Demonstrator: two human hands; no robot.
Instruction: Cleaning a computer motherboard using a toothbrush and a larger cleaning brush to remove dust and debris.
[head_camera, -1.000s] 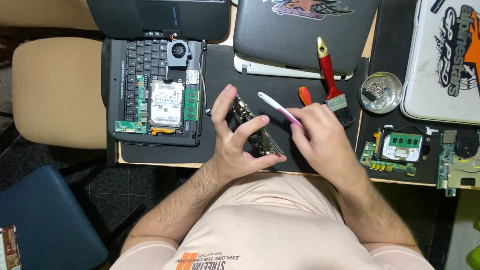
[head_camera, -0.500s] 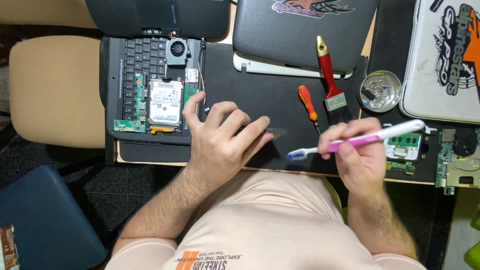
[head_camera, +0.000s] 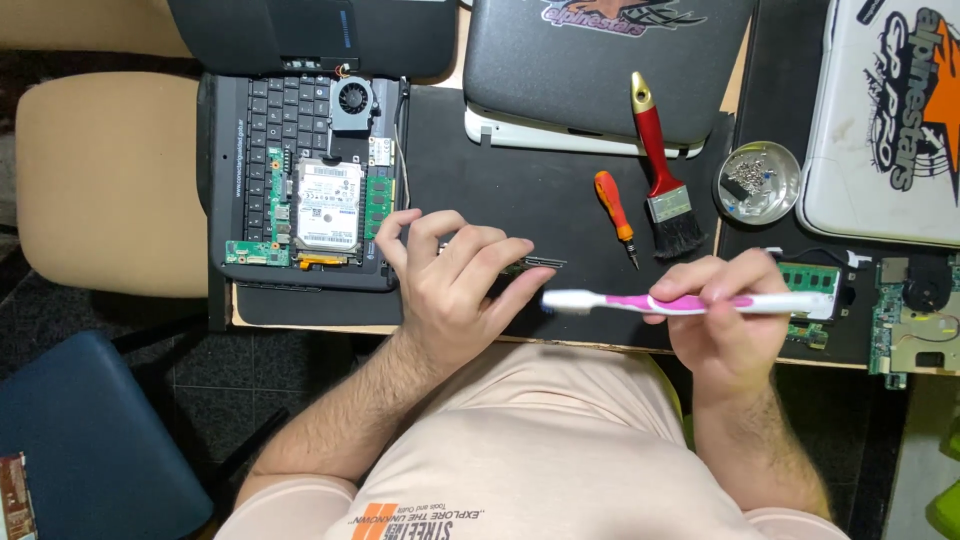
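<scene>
My left hand (head_camera: 452, 285) lies palm down over a small dark circuit board (head_camera: 535, 265) on the black mat (head_camera: 520, 190); only the board's right end shows past my fingers. My right hand (head_camera: 725, 320) grips a pink and white toothbrush (head_camera: 690, 302) held level, its bristle head pointing left, close to my left fingertips. The toothbrush hovers over the mat's front edge.
An opened laptop (head_camera: 300, 180) with keyboard, fan and hard drive lies at the left. An orange screwdriver (head_camera: 612, 212), a red-handled paintbrush (head_camera: 662, 170) and a metal dish of screws (head_camera: 757, 182) sit behind my hands. Green boards (head_camera: 812, 282) lie at the right, closed laptops at the back.
My right hand drew the toothbrush off the board to the right and turned it level. My left hand laid the board flat on the mat and now covers it.
</scene>
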